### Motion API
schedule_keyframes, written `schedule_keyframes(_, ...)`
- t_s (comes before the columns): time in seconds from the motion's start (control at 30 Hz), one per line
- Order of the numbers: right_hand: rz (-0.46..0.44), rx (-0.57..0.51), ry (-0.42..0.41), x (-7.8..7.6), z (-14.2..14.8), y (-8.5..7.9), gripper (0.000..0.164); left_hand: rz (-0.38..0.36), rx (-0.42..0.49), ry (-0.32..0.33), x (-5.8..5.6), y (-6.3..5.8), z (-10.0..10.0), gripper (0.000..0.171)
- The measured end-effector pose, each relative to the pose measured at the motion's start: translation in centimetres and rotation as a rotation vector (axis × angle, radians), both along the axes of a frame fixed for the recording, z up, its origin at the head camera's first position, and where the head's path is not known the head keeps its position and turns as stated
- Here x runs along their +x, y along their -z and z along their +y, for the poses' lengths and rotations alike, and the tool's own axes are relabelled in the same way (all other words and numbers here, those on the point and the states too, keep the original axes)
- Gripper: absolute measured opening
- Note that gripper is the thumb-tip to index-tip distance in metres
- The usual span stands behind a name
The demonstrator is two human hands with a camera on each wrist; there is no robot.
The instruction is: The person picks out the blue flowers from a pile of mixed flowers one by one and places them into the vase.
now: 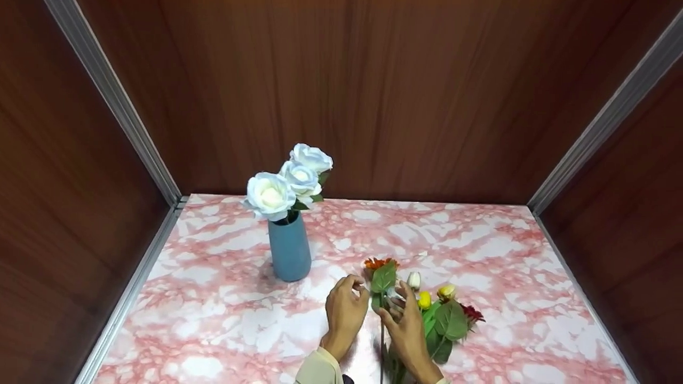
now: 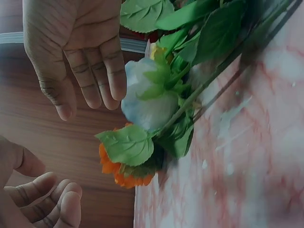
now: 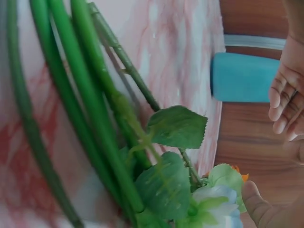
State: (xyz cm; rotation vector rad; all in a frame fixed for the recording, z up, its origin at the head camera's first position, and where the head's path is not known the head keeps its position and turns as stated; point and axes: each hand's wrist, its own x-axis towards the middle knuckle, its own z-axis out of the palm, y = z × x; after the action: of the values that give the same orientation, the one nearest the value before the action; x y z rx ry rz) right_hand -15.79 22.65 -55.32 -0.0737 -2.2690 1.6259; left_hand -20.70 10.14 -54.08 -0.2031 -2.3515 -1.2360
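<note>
Both bare hands hover over the loose artificial flowers, with nothing gripped. My left hand (image 1: 346, 309), fingers loosely bent, is just left of an orange flower (image 1: 372, 264) whose green leaf (image 1: 384, 277) faces up. My right hand (image 1: 410, 333) is on the other side of that flower's stem, its thumb and fingers spread apart. In the left wrist view the right hand (image 2: 80, 52) shows relaxed fingers beside a pale blue-white rose (image 2: 152, 104). The left hand (image 2: 45, 202) there is apart from the orange petals (image 2: 111, 166).
A blue vase (image 1: 291, 250) stands upright at left with three pale blue-white roses (image 1: 271, 196). Right of the hands lie yellow tulips (image 1: 425, 300), a white tulip (image 1: 414, 280) and a dark red flower (image 1: 471, 313). Brown panels (image 1: 341, 96) enclose the pink marbled table (image 1: 240, 330).
</note>
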Motion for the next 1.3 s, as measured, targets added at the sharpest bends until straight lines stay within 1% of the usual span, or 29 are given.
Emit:
schedule_keyframes(0.17,0.015,-0.008,-0.011,0.7,0.5,0.4,0.071,0.009,0.015,0.017,0.4,0.4,0.6,0.010)
schedule_keyframes(0.2,0.012,-0.012,-0.007,0.7,0.8,0.9,0.072,0.013,0.017,0.019,0.5,0.5,0.8,0.010)
schedule_keyframes(0.27,0.010,-0.019,0.004,1.1,1.1,1.2,0.071,0.013,0.016,0.022,0.7,0.6,1.1,0.011)
schedule_keyframes(0.37,-0.005,-0.002,0.027,1.6,1.5,1.8,0.069,0.016,0.007,0.021,1.0,0.8,1.5,0.011)
schedule_keyframes(0.43,-0.022,0.019,0.054,1.9,1.7,2.0,0.068,0.007,0.003,0.026,1.2,0.8,1.8,0.010)
schedule_keyframes(0.5,-0.052,0.065,0.096,2.1,1.9,2.2,0.064,-0.008,0.001,0.037,1.4,1.0,2.0,0.010)
schedule_keyframes(0.6,-0.078,0.111,0.144,2.2,2.1,2.3,0.059,-0.044,0.004,0.060,1.7,1.2,2.4,0.009)
schedule_keyframes(0.67,-0.097,0.127,0.164,2.2,2.2,2.4,0.057,-0.066,0.004,0.079,1.9,1.4,2.7,0.009)
schedule_keyframes(0.77,-0.117,0.152,0.173,2.2,2.4,2.5,0.053,-0.090,0.011,0.109,2.2,1.8,3.2,0.008)
schedule_keyframes(0.83,-0.132,0.167,0.181,2.2,2.5,2.5,0.049,-0.098,0.018,0.133,2.3,2.1,3.4,0.008)
schedule_keyframes(0.9,-0.150,0.206,0.191,2.1,2.6,2.6,0.043,-0.106,0.025,0.149,2.4,2.3,3.6,0.007)
schedule_keyframes(1.1,-0.230,0.331,0.211,1.7,2.9,2.6,0.026,-0.139,0.023,0.142,2.5,2.6,3.7,0.007)
schedule_keyframes(1.2,-0.270,0.394,0.207,1.3,3.0,2.5,0.016,-0.149,0.031,0.142,2.5,2.6,3.7,0.008)
schedule_keyframes(1.27,-0.292,0.430,0.198,0.9,3.1,2.5,0.007,-0.154,0.037,0.143,2.5,2.6,3.7,0.010)
schedule_keyframes(1.3,-0.303,0.447,0.193,0.7,3.1,2.5,0.005,-0.155,0.039,0.143,2.5,2.5,3.7,0.010)
